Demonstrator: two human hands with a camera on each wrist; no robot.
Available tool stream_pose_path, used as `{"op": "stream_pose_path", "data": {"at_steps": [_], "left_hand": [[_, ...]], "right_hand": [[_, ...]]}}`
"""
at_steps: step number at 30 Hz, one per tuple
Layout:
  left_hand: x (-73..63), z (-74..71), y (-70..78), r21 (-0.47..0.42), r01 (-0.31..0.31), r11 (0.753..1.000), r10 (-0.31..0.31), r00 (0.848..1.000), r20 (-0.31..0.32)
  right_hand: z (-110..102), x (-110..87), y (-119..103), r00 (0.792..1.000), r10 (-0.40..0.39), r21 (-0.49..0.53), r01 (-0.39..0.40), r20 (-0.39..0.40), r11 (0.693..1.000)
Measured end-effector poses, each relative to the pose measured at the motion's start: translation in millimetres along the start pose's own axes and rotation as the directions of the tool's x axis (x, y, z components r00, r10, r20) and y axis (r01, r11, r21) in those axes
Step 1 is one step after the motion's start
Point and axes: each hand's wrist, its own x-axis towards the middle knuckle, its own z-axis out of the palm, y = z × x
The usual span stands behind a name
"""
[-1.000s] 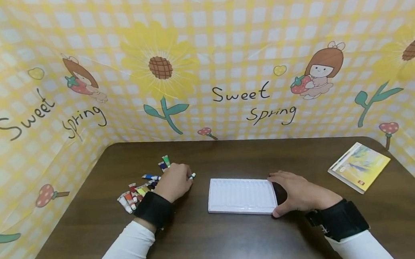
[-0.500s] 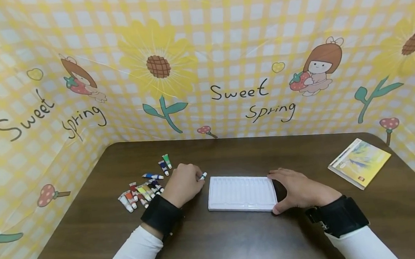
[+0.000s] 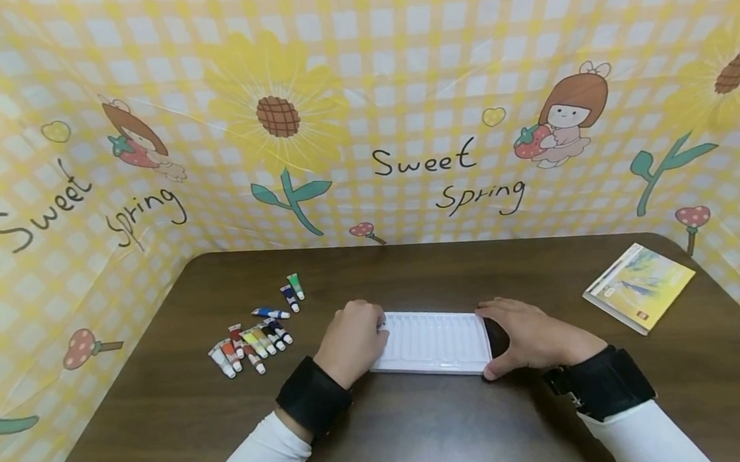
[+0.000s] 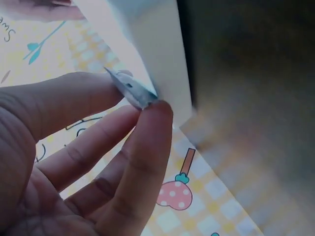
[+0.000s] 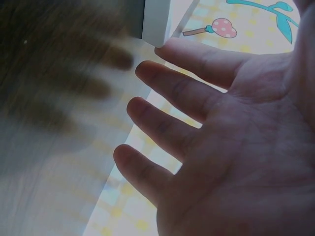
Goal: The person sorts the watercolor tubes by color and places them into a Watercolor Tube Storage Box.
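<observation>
A small paint tube (image 4: 133, 91) is pinched between the thumb and fingertips of my left hand (image 3: 352, 343). In the left wrist view its crimped, pale end shows right beside the tray's edge. The white ribbed plastic tray (image 3: 432, 342) lies flat mid-table, and my left hand overlaps its left end in the head view. At the tray's right end rests my right hand (image 3: 527, 338), thumb at the near corner and index finger at the far one. The right wrist view shows its fingers (image 5: 182, 91) straight and spread, the index tip at the tray's corner (image 5: 156, 22).
Several paint tubes (image 3: 264, 340) lie in a cluster at the left. Behind them are a blue tube (image 3: 270, 314), a dark blue one (image 3: 289, 299) and a green one (image 3: 296, 287). A yellow illustrated pack (image 3: 642, 287) lies far right. Checked cloth (image 3: 426, 112) rises behind the table.
My left hand has carried the paint tube rightward from beside the cluster to the tray's left end. My right hand and the tray stay in place.
</observation>
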Motion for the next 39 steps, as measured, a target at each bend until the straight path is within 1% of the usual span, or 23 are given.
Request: {"op": "stream_pose_path", "data": {"at_steps": [7,17,23,25,32,39], "left_hand": [[-1.0,7.2,0.6,0.071,-0.043,0.997,0.046,0.998,-0.044],[-3.6,8.8,-1.9,0.091,-0.064,0.994,0.066,0.997,-0.025],[-3.2,9.9,-2.2,0.109,-0.093,0.99,0.098,0.994,-0.044],[-3.0,9.2,-2.0,0.114,-0.094,0.989,0.099,0.994,-0.037],[-2.5,5.7,-2.4,0.096,-0.074,0.993,0.073,0.997,0.014],[-1.5,6.9,-0.6,0.125,-0.078,0.989,0.074,0.996,0.04]], "right_hand": [[-0.2,1.3,-0.8,1.0,-0.008,-0.012,0.007,-0.009,1.0],[0.0,1.6,-0.6,1.0,0.003,-0.009,-0.003,0.002,1.0],[0.7,1.6,0.7,1.0,0.003,0.006,-0.003,0.004,1.0],[0.9,1.8,1.0,1.0,-0.003,0.005,0.003,0.0,1.0],[-1.0,1.5,1.8,1.0,-0.013,-0.002,0.013,-0.013,1.0],[-0.3,1.6,2.3,1.0,-0.009,0.006,0.009,-0.003,1.0]]}}
